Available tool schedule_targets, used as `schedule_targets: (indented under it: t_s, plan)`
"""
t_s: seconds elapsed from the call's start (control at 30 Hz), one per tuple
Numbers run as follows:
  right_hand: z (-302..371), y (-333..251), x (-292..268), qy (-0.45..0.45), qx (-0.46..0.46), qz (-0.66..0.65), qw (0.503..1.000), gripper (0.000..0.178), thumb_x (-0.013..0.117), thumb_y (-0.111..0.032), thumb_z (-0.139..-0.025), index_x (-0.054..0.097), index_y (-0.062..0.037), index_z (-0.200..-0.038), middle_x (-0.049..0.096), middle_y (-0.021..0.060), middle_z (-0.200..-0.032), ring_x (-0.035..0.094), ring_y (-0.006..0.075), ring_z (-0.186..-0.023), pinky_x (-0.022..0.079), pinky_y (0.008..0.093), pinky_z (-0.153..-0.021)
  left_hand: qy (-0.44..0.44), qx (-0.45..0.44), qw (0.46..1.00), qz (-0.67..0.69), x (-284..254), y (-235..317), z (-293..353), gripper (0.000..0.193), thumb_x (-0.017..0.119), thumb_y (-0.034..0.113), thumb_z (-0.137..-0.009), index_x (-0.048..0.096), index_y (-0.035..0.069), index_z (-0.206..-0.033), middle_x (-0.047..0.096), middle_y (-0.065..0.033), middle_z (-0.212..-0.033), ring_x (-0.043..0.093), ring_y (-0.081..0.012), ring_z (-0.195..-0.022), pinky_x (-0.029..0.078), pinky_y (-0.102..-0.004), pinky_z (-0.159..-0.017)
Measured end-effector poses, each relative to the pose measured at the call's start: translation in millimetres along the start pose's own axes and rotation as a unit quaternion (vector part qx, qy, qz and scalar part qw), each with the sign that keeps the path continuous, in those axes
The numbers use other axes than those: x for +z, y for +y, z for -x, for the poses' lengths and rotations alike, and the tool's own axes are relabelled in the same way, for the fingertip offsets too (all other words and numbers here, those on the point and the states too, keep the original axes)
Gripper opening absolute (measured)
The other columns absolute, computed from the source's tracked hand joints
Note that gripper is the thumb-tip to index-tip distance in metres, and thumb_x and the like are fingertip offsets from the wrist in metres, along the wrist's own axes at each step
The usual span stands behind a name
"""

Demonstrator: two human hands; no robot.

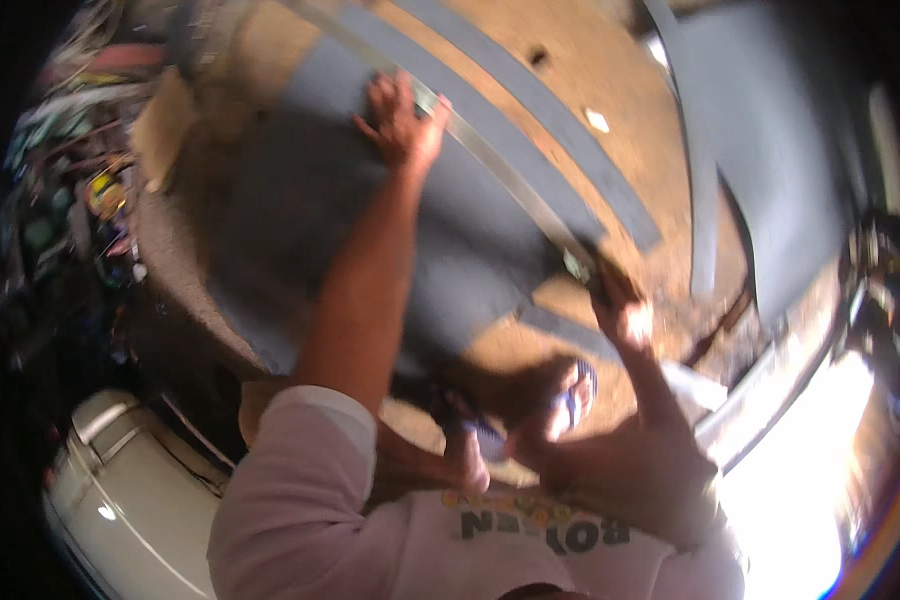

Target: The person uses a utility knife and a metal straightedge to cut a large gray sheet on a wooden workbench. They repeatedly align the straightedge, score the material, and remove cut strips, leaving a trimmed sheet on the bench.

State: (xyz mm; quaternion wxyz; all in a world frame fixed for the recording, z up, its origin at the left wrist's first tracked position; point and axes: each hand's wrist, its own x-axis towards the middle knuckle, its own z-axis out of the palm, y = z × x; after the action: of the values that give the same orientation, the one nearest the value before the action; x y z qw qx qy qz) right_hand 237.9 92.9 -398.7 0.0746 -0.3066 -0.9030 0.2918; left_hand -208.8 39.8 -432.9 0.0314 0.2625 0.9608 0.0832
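Basically there's a grey sheet [315, 195] on tan ground [670, 190] near jumbled clutter [65, 210], a long strip [515, 185] across it cut off up top, left hand [405, 125] spread over that, right hand [625, 312] by its near end, grip too blurry to tell.

Apparent workshop: long straightedge [503, 170] across grey sheet [315, 130], narrow grey strips [608, 178] on floor [652, 125], jumbled clutter [70, 195] alongside.

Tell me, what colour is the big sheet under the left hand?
The big sheet is grey; it shows best in the head view.
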Motion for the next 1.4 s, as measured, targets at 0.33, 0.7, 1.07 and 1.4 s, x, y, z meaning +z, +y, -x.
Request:
schedule_targets:
  t_s: [0.33, 0.7, 1.07, 1.4]
  plan:
    - [8, -3, -9, -0.033, 0.050, 0.013, 0.998, 0.058, 0.083, -0.028, -0.083, 0.065, -0.0115, -0.136, 0.068, 0.0139, -0.121, 0.072, 0.0339, -0.100, 0.060, 0.0438, -0.081, -0.041, -0.016, 0.996, 0.080, -10, 2, -11, 0.113, 0.059, 0.080, -0.084, 0.012, 0.019, -0.167, 0.016, -0.0114, -0.173, 0.007, -0.0252, -0.161, -0.006, -0.0630, -0.126]
    - [38, -1, -34, -0.004, 0.008, -0.003, 1.000, 0.037, 0.084, -0.026, -0.084, 0.069, -0.0088, -0.113, 0.067, 0.0122, -0.106, 0.072, 0.0335, -0.082, 0.059, 0.0425, -0.067, 0.010, 0.078, 0.992, 0.103, -4, -29, -18, 0.131, 0.066, 0.088, -0.072, 0.015, 0.011, -0.165, 0.014, -0.0158, -0.172, 0.007, -0.0293, -0.161, 0.003, -0.0706, -0.122]
    - [158, 16, -102, -0.098, 0.119, -0.028, 0.988, 0.016, 0.073, -0.014, -0.091, 0.067, -0.0036, -0.101, 0.064, 0.0085, -0.081, 0.065, 0.0251, -0.062, 0.053, 0.0386, -0.057, -0.369, 0.409, 0.833, 0.043, -172, -25, 10, 0.068, 0.076, 0.048, -0.089, 0.059, 0.005, -0.140, 0.069, -0.0204, -0.129, 0.065, -0.0352, -0.123, 0.050, -0.0430, -0.105]
    - [135, 44, -188, -0.052, 0.353, -0.074, 0.931, 0.018, 0.070, -0.012, -0.092, 0.067, -0.0023, -0.107, 0.063, 0.0064, -0.081, 0.063, 0.0212, -0.062, 0.052, 0.0364, -0.057, 0.008, 0.642, 0.581, 0.500, -418, 121, 167, 0.039, 0.073, 0.036, -0.086, 0.067, 0.010, -0.115, 0.069, -0.0047, -0.098, 0.067, -0.0214, -0.094, 0.048, -0.0474, -0.095]
